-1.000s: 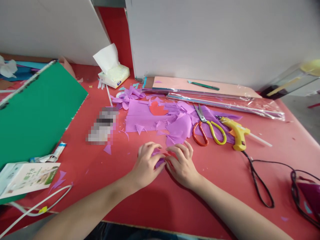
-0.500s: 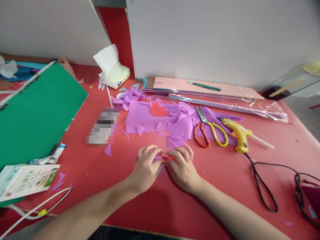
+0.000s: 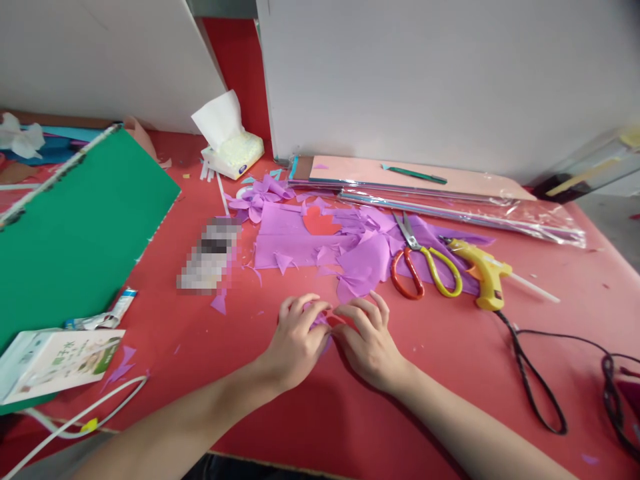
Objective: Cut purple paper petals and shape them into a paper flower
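Observation:
Low over the red table, my left hand (image 3: 297, 345) is closed on a small purple piece of thin sheet material (image 3: 319, 321), which shows between its fingers and thumb. My right hand (image 3: 371, 341) meets it from the other side, thumb and fingers bent together at the edge of the same piece. The fingers hide most of the piece, so its shape cannot be made out. Just beyond the hands lie purple sheets and offcuts (image 3: 363, 263), with a red scalloped cutout (image 3: 320, 221) on top. Scissors (image 3: 414, 247) with one red and one yellow handle rest there, shut or nearly so.
A yellow glue gun (image 3: 483, 272) with a black cord (image 3: 525, 380) lies at the right. Behind are wrapped sheets (image 3: 450, 207), a green pen-like tool (image 3: 417, 175) and a tissue pack (image 3: 240, 155). A green board (image 3: 90, 220), a white packet (image 3: 65, 363) and a blurred-out object (image 3: 210, 257) are left.
The view has shifted slightly, so things on the table appear a little further right. Both hands keep nearly the same pose around the purple piece.

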### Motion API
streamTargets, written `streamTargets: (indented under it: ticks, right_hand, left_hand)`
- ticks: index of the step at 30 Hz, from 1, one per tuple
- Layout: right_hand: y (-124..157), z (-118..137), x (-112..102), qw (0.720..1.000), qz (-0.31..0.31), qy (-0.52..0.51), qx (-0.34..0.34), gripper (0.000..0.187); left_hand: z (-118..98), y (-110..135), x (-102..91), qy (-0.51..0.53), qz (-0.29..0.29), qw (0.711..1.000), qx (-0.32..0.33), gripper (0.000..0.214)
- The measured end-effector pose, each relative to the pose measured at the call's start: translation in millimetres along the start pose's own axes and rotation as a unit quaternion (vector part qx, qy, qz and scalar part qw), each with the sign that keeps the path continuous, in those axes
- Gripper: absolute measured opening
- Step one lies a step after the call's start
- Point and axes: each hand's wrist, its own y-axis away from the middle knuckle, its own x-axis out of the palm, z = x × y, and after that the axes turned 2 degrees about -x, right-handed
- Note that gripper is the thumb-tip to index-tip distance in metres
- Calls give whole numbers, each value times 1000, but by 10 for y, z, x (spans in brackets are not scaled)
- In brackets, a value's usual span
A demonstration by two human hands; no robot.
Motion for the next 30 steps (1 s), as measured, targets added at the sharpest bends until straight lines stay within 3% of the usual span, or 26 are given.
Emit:
streamTargets:
  ticks: [17, 30]
  right_hand:
    - [-15, 4, -10, 1000, -5, -16, -11, 17]
    - [-95, -73, -123, 995, -52, -55, 67, 10]
  left_hand:
    - [-17, -6, 11, 10, -5, 1000, 8, 12]
    - [78, -51, -44, 32, -1, 999, -21, 15]
